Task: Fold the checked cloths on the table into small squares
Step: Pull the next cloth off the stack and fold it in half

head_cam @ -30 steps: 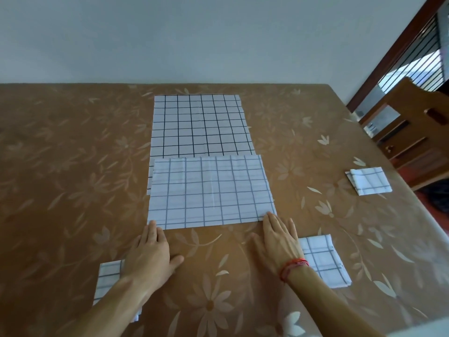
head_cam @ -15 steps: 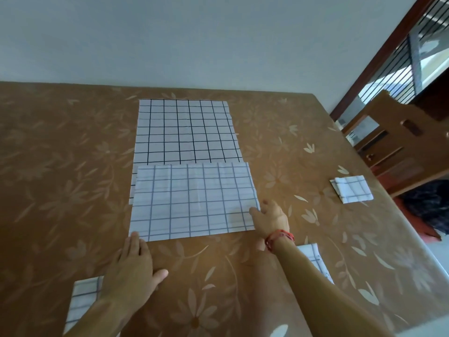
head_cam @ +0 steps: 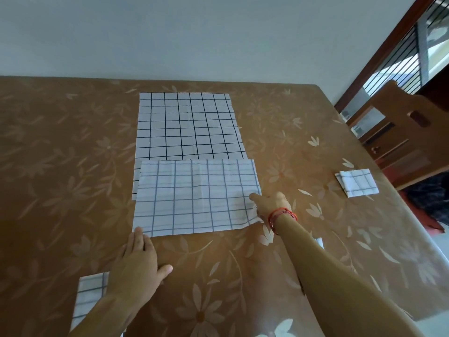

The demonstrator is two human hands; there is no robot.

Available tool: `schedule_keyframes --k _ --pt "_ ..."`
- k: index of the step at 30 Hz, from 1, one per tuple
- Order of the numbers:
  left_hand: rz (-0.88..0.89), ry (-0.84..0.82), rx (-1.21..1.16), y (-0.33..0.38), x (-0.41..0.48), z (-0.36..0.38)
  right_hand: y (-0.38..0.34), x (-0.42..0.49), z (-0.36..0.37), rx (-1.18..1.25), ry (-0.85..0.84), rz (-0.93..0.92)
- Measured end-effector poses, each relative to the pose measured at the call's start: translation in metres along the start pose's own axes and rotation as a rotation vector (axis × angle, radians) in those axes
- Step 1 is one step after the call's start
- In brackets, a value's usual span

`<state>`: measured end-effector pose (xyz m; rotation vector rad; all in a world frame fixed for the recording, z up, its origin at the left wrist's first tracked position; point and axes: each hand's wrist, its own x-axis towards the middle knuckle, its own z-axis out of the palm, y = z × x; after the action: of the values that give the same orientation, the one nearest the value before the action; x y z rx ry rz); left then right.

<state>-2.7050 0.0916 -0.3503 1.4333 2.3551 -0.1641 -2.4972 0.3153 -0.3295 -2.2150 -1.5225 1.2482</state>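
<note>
A white checked cloth, folded in half with pale grid lines up, lies mid-table. Behind it a larger checked cloth with black lines lies flat, partly under the folded one. My right hand, with a red thread on the wrist, pinches the folded cloth's right edge, which is slightly puckered and lifted. My left hand lies flat on the table with straight fingers, its fingertips touching the cloth's near left corner. Small folded squares lie at the right, near left and, mostly hidden by my right forearm, near right.
The table has a brown flowered covering and meets a pale wall at the back. Its right edge runs diagonally, with a wooden chair and a barred window beyond it.
My right hand moved forward from the cloth's near right corner to its right edge and took hold of it. My left hand stayed at the near left corner. The view shifted.
</note>
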Motion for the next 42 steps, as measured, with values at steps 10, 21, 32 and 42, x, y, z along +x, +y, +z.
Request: schedule_keyframes --k 10,21,32,42 --pt "0.028 0.075 -0.058 -0.002 -0.004 0.004 -0.009 0.013 -0.005 0.161 -0.021 -0.061" --pt "0.01 0.169 -0.224 -0.002 -0.004 -0.009 0.02 -0.002 -0.022 0.237 0.219 -0.125" --pt "0.231 0.235 -0.184 0.035 -0.002 -0.001 0.042 -0.047 -0.003 0.691 0.285 0.067" --pt "0.282 0.184 -0.177 0.059 0.002 -0.003 0.053 -0.107 0.038 0.689 -0.119 -0.005"
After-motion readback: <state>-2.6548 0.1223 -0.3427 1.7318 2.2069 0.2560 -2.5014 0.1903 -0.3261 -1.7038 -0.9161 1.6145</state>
